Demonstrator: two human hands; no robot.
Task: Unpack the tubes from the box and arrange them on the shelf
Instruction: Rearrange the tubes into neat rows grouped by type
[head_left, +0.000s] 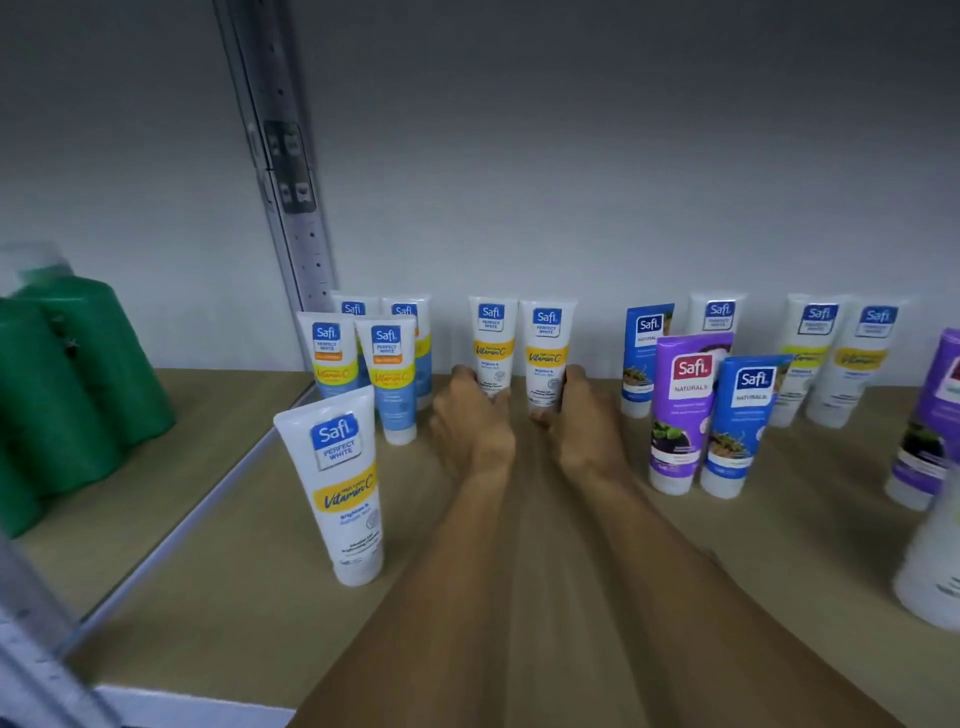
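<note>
Two white tubes with yellow bands stand side by side at the back of the tan shelf (234, 597). My left hand (470, 421) grips the lower part of the left white tube (492, 338). The right white tube (548, 348) is held low down by my right hand (582, 421). Both tubes are upright, caps down. Another white tube (343, 493) stands alone near the front left. Several white and blue tubes (384, 364) cluster at the back left. Purple and blue tubes (711, 415) stand to the right. No box is in view.
Green bottles (67, 389) fill the neighbouring shelf bay on the left, beyond a metal upright (291, 197). More white tubes (831, 358) line the back right. A purple tube (930, 415) and a white container (935, 561) sit at the right edge.
</note>
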